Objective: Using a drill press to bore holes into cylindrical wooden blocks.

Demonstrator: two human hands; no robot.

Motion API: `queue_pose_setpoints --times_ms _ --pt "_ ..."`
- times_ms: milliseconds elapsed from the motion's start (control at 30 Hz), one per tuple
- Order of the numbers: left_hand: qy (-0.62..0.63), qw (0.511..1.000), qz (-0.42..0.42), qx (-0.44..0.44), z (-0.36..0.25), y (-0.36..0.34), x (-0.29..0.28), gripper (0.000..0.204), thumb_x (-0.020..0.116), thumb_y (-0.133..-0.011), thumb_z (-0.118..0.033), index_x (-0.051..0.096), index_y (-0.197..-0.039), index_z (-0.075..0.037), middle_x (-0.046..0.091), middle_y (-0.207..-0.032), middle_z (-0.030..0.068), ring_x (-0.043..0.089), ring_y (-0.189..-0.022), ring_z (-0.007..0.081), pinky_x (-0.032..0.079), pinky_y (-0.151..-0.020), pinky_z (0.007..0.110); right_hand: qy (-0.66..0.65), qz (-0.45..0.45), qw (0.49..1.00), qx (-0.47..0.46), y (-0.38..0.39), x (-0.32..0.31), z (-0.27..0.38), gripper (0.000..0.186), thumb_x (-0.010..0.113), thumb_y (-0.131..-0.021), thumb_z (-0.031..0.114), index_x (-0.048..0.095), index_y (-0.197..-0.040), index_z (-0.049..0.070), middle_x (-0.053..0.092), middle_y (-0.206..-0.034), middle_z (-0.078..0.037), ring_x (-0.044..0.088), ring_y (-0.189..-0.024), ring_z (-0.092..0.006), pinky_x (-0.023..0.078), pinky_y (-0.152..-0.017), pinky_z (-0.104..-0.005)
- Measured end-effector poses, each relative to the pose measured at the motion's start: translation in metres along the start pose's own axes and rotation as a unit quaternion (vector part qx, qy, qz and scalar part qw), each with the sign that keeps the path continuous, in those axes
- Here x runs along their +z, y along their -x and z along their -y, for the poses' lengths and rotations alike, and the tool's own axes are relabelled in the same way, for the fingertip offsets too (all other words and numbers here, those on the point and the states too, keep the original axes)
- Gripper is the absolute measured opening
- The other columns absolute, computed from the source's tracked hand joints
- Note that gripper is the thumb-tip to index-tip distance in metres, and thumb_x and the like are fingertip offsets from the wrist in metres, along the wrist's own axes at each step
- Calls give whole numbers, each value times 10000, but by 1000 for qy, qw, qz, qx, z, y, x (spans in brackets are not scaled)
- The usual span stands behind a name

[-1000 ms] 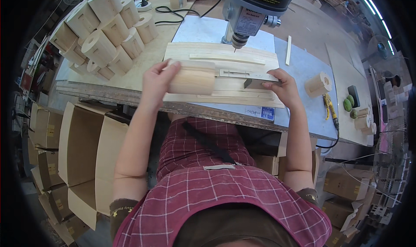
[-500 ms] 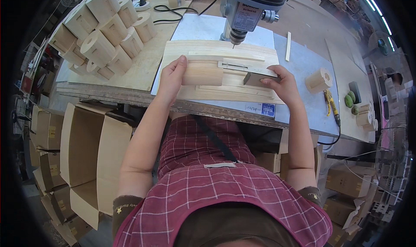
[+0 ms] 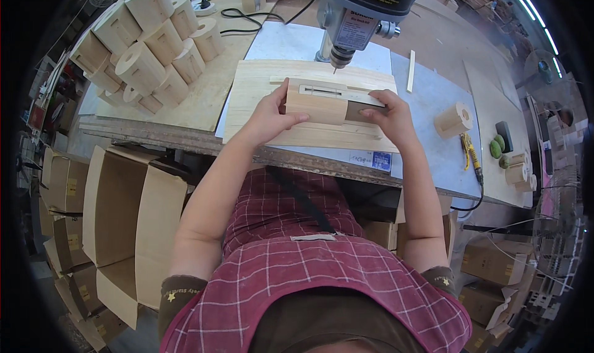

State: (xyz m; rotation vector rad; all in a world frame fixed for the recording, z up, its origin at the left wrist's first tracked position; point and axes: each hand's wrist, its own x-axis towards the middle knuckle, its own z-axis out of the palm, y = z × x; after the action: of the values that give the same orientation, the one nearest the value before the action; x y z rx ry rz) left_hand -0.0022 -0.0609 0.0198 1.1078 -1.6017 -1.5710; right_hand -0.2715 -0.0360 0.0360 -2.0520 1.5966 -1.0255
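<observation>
A pale wooden cylinder [image 3: 317, 110] lies on its side on a light wooden board [image 3: 246, 96]. My left hand [image 3: 271, 115] grips its left end, thumb along the near side. In my right hand [image 3: 392, 114] is a slotted jig [image 3: 354, 97], a pale flat plate with a long narrow slot and a dark block under its right part. The plate lies along the top of the cylinder, and the dark block is at the cylinder's right end. Just behind them hangs the drill press chuck [image 3: 341, 56] with a thin bit, apart from the wood.
Several wooden cylinders [image 3: 140, 67] are piled at the left, and one more [image 3: 453, 119] stands at the right. Near it lie a yellow-handled corded tool [image 3: 472, 152] and a thin wood strip [image 3: 411, 71]. An open cardboard box [image 3: 117, 198] stands below the bench edge.
My left hand and the cylinder have moved right, toward the jig. The plate now covers more of the cylinder's top, and the dark block is at its end.
</observation>
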Motion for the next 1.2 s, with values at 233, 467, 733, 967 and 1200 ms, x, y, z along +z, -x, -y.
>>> queue_pose_setpoints --times_ms 233,467,733,967,1200 --pt "50 991 -90 89 17 0 17 858 704 -703 -95 164 -1360 20 517 -1173 155 545 -884 132 461 -699 247 -4 -30 1000 2 0 2 0 340 735 -635 52 586 -938 12 573 -827 -60 526 -774 -148 430 -728 -269" --pt "-65 979 -165 101 17 -18 41 790 657 -753 -209 194 -1362 -14 518 -1123 239 571 -942 237 445 -789 288 98 -86 991 -29 -16 -1 -22 337 732 -634 40 599 -943 31 598 -849 -66 549 -813 -158 443 -738 -276" --pt "-166 949 -220 152 20 -22 36 732 616 -795 -258 213 -1364 -36 569 -968 193 540 -682 184 446 -639 279 48 -67 994 64 -27 2 -12 483 749 -621 86 551 -1061 79 600 -939 -143 576 -859 -260 457 -756 -335" --pt "-152 953 -219 146 29 -16 21 724 618 -784 -232 220 -1348 -14 515 -1089 230 573 -893 304 468 -750 322 22 -52 998 27 -29 13 1 639 732 -652 80 421 -1209 100 576 -999 -140 551 -948 -264 435 -814 -331" --pt "-113 942 -237 209 33 -17 26 735 638 -766 -209 227 -1356 -58 518 -1094 225 548 -966 324 450 -795 333 37 -117 990 -72 -55 -48 -10 556 627 -780 139 364 -1261 49 471 -1191 -125 457 -1096 -228 354 -937 -344"
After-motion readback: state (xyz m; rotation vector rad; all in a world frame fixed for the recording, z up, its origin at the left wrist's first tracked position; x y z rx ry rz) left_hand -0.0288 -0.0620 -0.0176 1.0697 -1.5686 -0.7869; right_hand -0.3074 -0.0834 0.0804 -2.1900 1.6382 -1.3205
